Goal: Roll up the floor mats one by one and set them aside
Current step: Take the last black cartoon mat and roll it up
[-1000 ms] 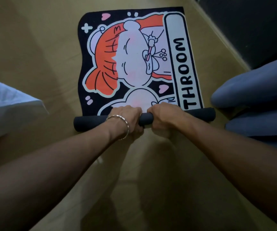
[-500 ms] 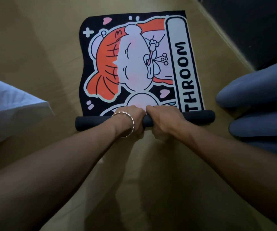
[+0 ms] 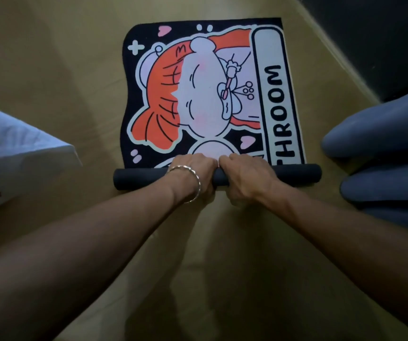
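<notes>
A cartoon bath mat (image 3: 210,94) lies flat on the tan floor (image 3: 70,70), printed side up, with the letters THROOM running along its right border. Its near end is already wound into a slim dark roll (image 3: 296,174) that lies crosswise, just in front of the person. The greater part of the mat is still unrolled beyond it.

The left hand (image 3: 193,173), with a silver bracelet (image 3: 194,184) at the wrist, and the right hand (image 3: 244,178) sit side by side at the middle of the roll, almost touching. Both sets of fingers (image 3: 206,163) are curled over its top and hold it tight; the fingertips are hidden on the far side.

The step in hand is, I judge, the rolling of this first mat, and it is only early in that step. The next move calls for both hands to push the roll away over the printed face, with even pressure; since they grip only the middle, the free ends could lag or fan out (a cone-shaped roll is the risk), so shifting the hands wider may help.

A white bag (image 3: 18,148) lies on the floor to the left and grey-blue cushions (image 3: 382,134) to the right, close to the roll's right end; the roll should pass between them without catching.
</notes>
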